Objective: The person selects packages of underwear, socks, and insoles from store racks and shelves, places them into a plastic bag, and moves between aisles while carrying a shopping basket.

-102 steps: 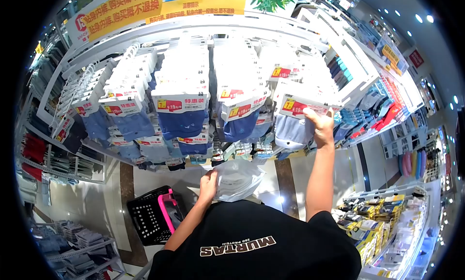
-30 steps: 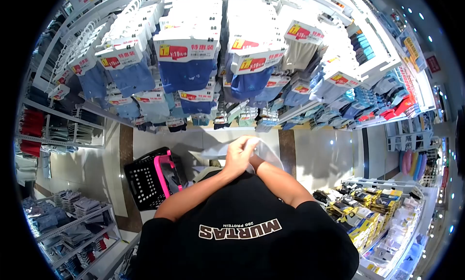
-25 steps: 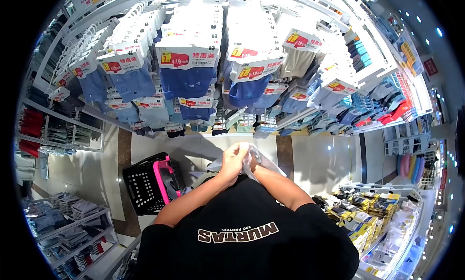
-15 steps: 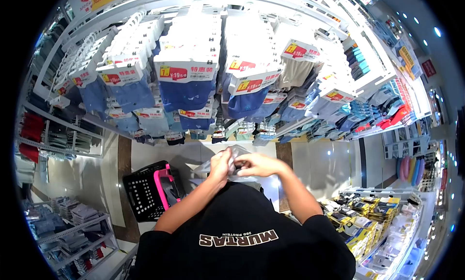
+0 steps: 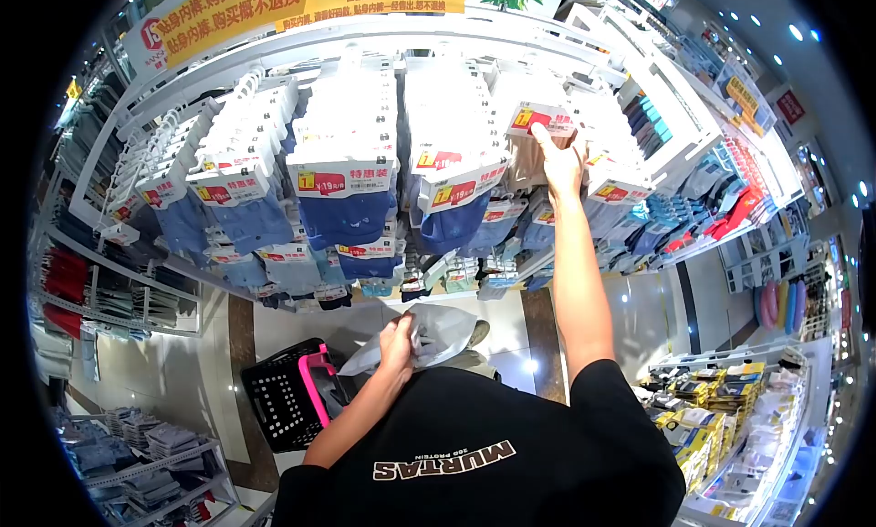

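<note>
My left hand (image 5: 396, 346) is closed on a translucent plastic bag (image 5: 444, 333), held low in front of my body. The bag hangs loose and partly spread to the right of that hand. Stretched far forward, my right hand (image 5: 563, 165) is at a hanging pack of beige underwear (image 5: 525, 165) on the rack. Its thumb lies over the white card with the red and yellow price label, and the other fingers are partly hidden at the card's right side. Packs of blue underwear (image 5: 454, 228) hang just to the left.
A black shopping basket (image 5: 278, 397) with a pink handle (image 5: 315, 381) stands on the floor at my left. White display racks (image 5: 429, 36) run across the front. A shelf of yellow packs (image 5: 698, 436) is at right, and folded clothes (image 5: 146, 436) lie on shelves at left.
My right hand has left the plastic bag and gone up and forward to the beige pack. The left hand keeps the bag, which now hangs more spread out. The view has tilted upward.
</note>
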### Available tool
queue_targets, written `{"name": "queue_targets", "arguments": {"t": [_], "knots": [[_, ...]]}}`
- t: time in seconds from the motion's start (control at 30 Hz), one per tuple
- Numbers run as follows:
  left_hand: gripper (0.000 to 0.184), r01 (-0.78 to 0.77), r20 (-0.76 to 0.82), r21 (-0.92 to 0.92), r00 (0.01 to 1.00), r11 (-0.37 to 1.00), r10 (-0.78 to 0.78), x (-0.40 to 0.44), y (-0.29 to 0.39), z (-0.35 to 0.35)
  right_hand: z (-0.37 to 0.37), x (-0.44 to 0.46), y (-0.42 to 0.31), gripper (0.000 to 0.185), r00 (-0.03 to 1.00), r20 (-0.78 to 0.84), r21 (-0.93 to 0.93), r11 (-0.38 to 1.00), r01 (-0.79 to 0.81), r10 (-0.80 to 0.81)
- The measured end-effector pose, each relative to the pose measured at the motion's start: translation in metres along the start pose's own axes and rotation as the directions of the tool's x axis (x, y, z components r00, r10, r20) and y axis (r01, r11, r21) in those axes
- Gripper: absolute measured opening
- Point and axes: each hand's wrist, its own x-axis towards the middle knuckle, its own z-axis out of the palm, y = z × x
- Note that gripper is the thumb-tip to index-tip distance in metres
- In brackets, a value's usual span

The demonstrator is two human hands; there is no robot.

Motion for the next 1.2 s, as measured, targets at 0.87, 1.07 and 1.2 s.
{"name": "queue_targets", "arguments": {"t": [0.87,1.07,1.2], "knots": [[0.017,-0.013,0.017,-0.027,1.0,1.0,0.013,0.002,-0.008,-0.012,-0.003,-0.011,-0.018,0.033,0.967,0.202,0.54,0.807,-0.241,0.154],[0.016,0.007,0.006,-0.047,1.0,0.999,-0.007,0.003,-0.012,-0.016,-0.002,-0.005,-0.026,0.029,0.938,0.299,0.424,0.856,-0.295,0.175],[0.016,0.011,-0.013,-0.067,1.0,0.998,-0.012,0.002,-0.014,-0.011,-0.005,-0.008,-0.031,0.029,0.942,0.31,0.384,0.89,-0.248,0.129]]}}
